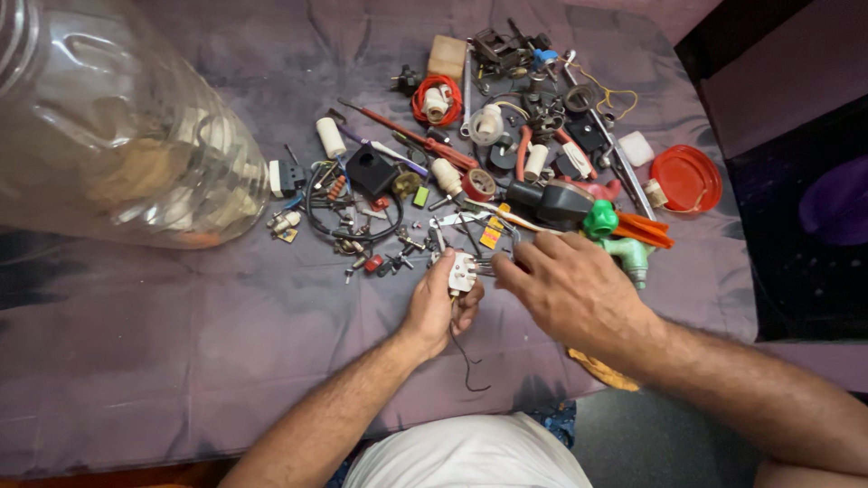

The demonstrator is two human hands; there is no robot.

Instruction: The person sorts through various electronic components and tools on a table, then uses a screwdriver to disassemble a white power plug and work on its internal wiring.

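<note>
Left hand (440,303): grip clamped on small white socket (462,271), held just above cloth-covered table (136,361), thin black wire (466,357) hanging below. Right hand (565,289): fingertips together on metal pins at socket's right side. Clear plastic jar (108,126) lying on its side at far left, holding pale and orange bits, too blurred to name. Red lid (685,178) at right, beside scattered parts.

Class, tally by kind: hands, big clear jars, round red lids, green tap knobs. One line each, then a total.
Hands: 2, left hand holding a white plug, right hand beside it
Big clear jar: 1
Round red lid: 1
Green tap knob: 1
Total: 5
</note>
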